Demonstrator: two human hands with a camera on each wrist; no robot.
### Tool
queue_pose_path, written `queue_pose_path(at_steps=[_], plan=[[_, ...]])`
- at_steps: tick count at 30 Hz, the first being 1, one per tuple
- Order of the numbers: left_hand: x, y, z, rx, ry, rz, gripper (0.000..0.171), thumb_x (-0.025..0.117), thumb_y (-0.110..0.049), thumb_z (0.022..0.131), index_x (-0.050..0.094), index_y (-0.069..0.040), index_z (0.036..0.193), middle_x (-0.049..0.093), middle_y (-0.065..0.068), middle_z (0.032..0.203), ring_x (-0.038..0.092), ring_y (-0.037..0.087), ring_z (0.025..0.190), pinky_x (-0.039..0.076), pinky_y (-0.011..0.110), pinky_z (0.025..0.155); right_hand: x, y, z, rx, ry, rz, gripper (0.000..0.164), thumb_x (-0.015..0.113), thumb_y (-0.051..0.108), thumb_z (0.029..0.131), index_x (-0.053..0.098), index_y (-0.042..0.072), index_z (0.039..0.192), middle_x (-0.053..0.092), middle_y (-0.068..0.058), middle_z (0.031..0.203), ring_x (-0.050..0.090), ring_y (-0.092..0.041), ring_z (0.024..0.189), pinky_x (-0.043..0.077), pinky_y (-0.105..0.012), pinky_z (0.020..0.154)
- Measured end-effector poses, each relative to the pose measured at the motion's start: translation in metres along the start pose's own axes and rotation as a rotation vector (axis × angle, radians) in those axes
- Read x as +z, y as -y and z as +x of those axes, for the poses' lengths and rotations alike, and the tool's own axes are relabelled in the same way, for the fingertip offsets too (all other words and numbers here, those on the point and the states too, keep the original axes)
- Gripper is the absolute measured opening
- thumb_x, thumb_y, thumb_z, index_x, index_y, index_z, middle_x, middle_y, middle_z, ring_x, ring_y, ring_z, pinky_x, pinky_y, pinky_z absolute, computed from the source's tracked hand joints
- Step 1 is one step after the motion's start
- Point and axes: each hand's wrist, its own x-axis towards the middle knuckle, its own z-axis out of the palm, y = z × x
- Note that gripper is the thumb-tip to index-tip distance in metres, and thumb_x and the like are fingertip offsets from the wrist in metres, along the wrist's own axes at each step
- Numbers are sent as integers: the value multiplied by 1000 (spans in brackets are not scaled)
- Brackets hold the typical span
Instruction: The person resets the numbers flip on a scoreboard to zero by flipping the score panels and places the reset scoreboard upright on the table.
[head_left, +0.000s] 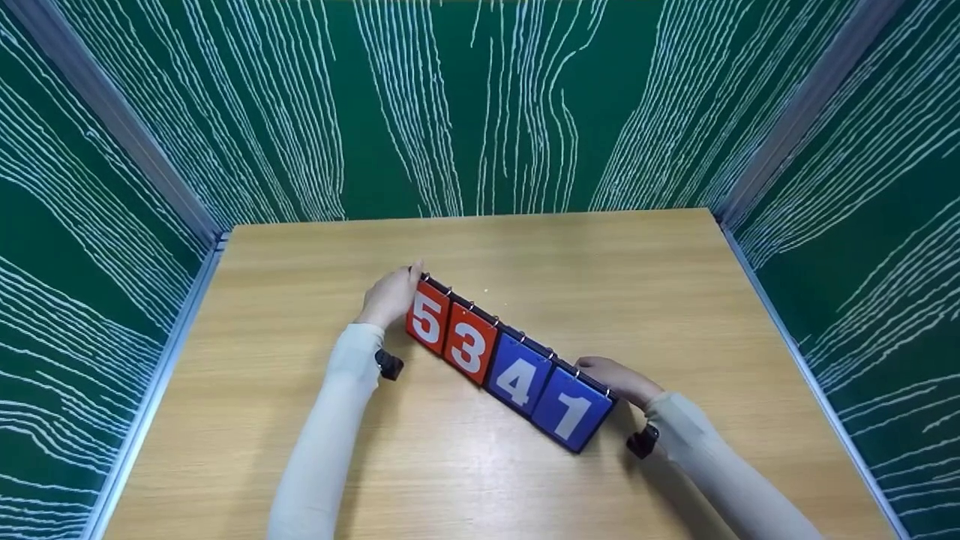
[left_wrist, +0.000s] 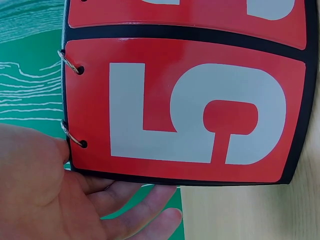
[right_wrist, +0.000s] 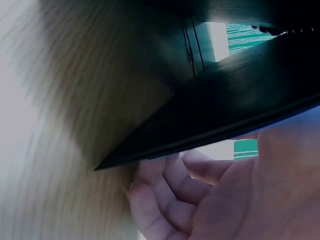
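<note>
A flip scoreboard point(head_left: 487, 360) with ring-bound number cards stands slantwise over the table, its left end farther back. Two red cards read 5 and 3; two blue ones read 4 and 1. My left hand point(head_left: 391, 296) grips its left end by the upper corner; in the left wrist view, fingers point(left_wrist: 145, 210) reach behind the edge beside the red 5 card point(left_wrist: 90, 110). At the other end my right hand point(head_left: 619, 381) holds the upper right corner from behind. The right wrist view shows the dark side of the board point(right_wrist: 215, 105) and curled fingers point(right_wrist: 170, 200) against its edge.
The wooden table point(head_left: 480, 487) spreads out under the scoreboard. Green panels with white wavy lines point(head_left: 390, 112) rise at the back and both sides, with metal rails point(head_left: 161, 375) along the table's sides. A small black device point(head_left: 388, 364) sits on each wrist.
</note>
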Motion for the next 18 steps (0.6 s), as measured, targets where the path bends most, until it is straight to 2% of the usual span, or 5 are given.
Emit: queue_pose_path(at_steps=[4,13,18], plan=[[0,0,0,-8,3,-10,70,17,-55,110,54,-5,142,63,15,128,58,31,120,39,52,116,0,-2,1,6,12,41,30,52,30,99,65,4,95,61,3,84,57,-11,80,46,-27,77],[0,0,0,-26,9,-26,67,18,-56,109,57,-7,136,63,12,121,58,29,114,42,50,113,-2,-8,1,-14,32,85,33,47,28,103,66,1,98,62,5,83,57,-7,79,48,-26,78],[0,0,-1,6,-9,6,66,19,-53,110,60,-6,131,64,15,119,58,30,112,42,51,112,-3,-6,-3,-28,25,89,36,44,27,104,66,-2,101,65,1,87,57,-9,81,48,-28,81]])
